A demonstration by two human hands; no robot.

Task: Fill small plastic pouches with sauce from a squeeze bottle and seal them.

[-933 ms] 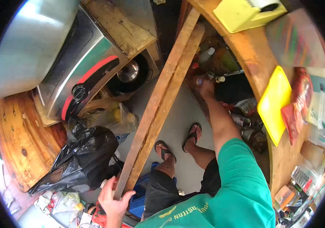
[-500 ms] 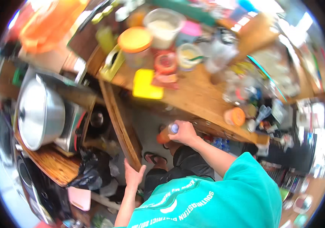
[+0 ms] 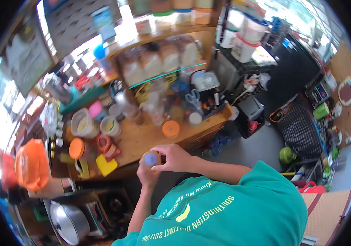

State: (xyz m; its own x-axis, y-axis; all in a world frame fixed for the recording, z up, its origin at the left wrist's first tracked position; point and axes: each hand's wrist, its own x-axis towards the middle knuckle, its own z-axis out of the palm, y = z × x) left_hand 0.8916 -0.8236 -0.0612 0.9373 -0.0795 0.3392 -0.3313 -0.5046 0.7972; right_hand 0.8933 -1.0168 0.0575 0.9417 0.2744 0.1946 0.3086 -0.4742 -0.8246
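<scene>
Just in front of the wooden counter [image 3: 136, 152], both my hands are on a bottle with a purple-blue cap [image 3: 151, 159], seen nearly from above. My left hand [image 3: 147, 177] is wrapped around its near left side. My right hand [image 3: 176, 158] grips it from the right, fingers and thumb close to the cap. Most of the bottle's body is hidden by my hands. On the counter beyond sit a jar with an orange lid [image 3: 171, 128], a yellow square item [image 3: 107, 165] and a red roll-like item [image 3: 103, 141].
Farther left are an orange-lidded jar [image 3: 76, 148], a clear tub [image 3: 83, 123] and an orange bag [image 3: 32, 165]. A large metal pot [image 3: 69, 222] stands at the lower left. Blue scissors [image 3: 193, 98] and shelves of containers are at the back. Right, a green round container [image 3: 287, 155] is near the floor.
My left hand has left the wooden board and joined my right on the bottle. The bottle has come up to the counter's front edge, and the view has swung right.
</scene>
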